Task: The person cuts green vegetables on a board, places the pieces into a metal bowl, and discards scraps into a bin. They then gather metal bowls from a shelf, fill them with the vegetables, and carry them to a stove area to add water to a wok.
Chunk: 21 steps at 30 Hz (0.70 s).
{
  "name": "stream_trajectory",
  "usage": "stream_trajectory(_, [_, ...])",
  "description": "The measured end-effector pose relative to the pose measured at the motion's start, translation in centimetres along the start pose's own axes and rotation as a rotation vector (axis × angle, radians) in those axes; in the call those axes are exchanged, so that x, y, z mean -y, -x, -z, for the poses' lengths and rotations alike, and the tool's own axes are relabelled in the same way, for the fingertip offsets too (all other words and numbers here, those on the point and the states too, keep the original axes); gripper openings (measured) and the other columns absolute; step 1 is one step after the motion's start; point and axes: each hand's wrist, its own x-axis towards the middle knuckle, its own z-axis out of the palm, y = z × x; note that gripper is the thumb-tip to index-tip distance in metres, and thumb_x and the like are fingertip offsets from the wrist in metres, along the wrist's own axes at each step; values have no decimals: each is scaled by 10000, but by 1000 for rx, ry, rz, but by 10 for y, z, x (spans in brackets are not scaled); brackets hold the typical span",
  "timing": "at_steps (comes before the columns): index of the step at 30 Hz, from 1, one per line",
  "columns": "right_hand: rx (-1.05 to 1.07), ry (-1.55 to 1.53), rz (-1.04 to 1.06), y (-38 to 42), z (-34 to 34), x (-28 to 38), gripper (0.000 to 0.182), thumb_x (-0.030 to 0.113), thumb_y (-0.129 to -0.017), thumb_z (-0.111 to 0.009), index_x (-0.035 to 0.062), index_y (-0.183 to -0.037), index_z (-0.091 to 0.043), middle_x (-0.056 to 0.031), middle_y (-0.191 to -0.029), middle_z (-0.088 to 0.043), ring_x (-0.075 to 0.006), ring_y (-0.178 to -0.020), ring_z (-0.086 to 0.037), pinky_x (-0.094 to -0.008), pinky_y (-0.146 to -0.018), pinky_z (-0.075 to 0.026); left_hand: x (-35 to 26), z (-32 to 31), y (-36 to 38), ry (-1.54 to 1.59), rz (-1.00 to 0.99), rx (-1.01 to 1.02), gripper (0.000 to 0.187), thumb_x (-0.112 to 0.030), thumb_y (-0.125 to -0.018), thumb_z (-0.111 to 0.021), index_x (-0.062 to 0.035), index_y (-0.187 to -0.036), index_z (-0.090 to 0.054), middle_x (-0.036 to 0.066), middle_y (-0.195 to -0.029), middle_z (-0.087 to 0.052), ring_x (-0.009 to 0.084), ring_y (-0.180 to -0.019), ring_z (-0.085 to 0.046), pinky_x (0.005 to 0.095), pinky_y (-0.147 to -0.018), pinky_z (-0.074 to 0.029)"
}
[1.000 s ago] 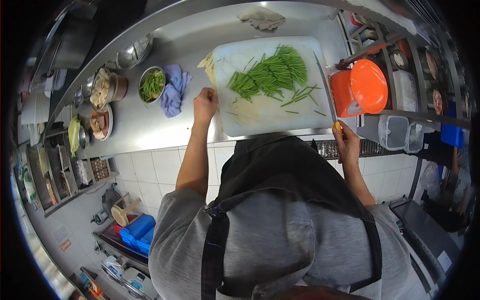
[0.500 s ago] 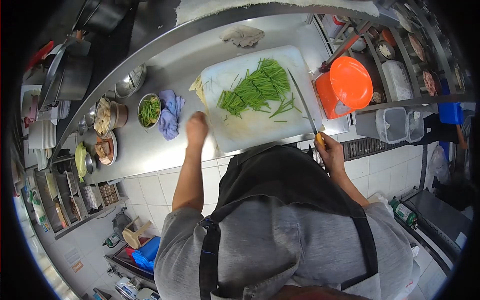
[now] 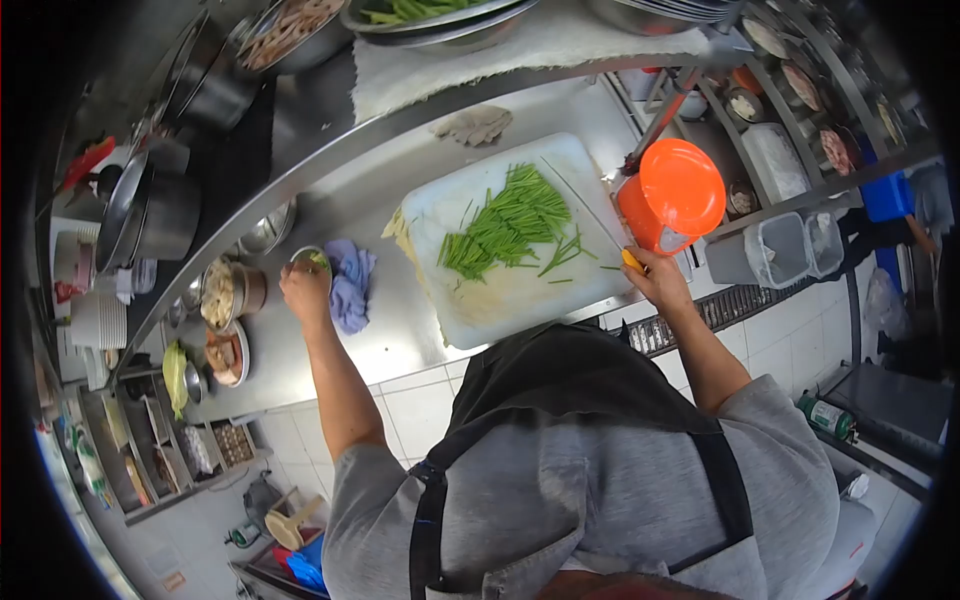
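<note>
A white cutting board (image 3: 470, 305) lies on the steel counter with a pile of cut green stalks (image 3: 505, 228) on it. My right hand (image 3: 658, 279) grips the yellow handle of a long knife (image 3: 585, 210), whose blade rests across the board's right side beside the stalks. My left hand (image 3: 305, 287) reaches left of the board and covers a small steel bowl of green pieces (image 3: 314, 257). I cannot tell whether it grips the bowl. A blue cloth (image 3: 349, 281) lies crumpled between that bowl and the board.
An orange jug (image 3: 672, 195) stands right of the board. Bowls of food (image 3: 225, 295) crowd the counter's left end. A beige rag (image 3: 472, 125) lies behind the board. A raised shelf holds steel pans (image 3: 440, 20). Containers (image 3: 785, 250) fill racks at right.
My left hand left the board's left edge and moved left to the small bowl of greens. My right hand slid the knife inward across the board, gathering loose stalks.
</note>
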Motion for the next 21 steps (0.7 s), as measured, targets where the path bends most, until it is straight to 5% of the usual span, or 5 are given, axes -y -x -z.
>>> stream_trajectory(1, [-12,10,-5,-4,-1,-1,369,222,-793,-668,10,-1091,-625,-209,-855,-654,-367,-787,-640,-412,-696,-499,-23,11,2,122,140,-69,182,-182,-775,-607,-42,-854,-693,216,-1014,-651,401,-953,-604,455,-855,-483])
stream_trajectory(6, [-186,288,26,-32,-29,5,348,216,-779,-672,83,-1096,-611,-184,-885,-644,-378,-765,-632,-458,-682,-513,-142,-43,-6,532,-181,91,307,-222,-793,-651,-37,-1038,-668,188,-1037,-655,360,-946,-625,411,-862,-490])
stream_trajectory(11, [-125,460,20,-45,-41,8,397,189,-769,-664,98,-1147,-586,-159,-1026,-589,-357,-871,-620,-438,-754,-518,-283,-97,-3,615,-560,313,458,-346,-839,-607,-12,-1152,-608,173,-1318,-500,356,-1264,-410,420,-1029,-379])
stream_trajectory(17, [-215,233,160,-3,-23,13,364,76,-755,-651,47,-1114,-598,-157,-1026,-573,-352,-947,-579,-407,-819,-494,-319,-96,20,569,-714,332,436,-352,-823,-616,3,-1076,-618,183,-1262,-525,348,-1179,-465,436,-980,-400])
stream_trajectory(21, [-155,132,-161,82,-10,-18,155,133,-791,-650,80,-935,-633,-143,-885,-620,-356,-762,-613,-418,-667,-504,-301,-120,41,615,-815,154,379,-277,-811,-633,28,-1036,-620,244,-1130,-590,397,-1064,-537,459,-949,-421])
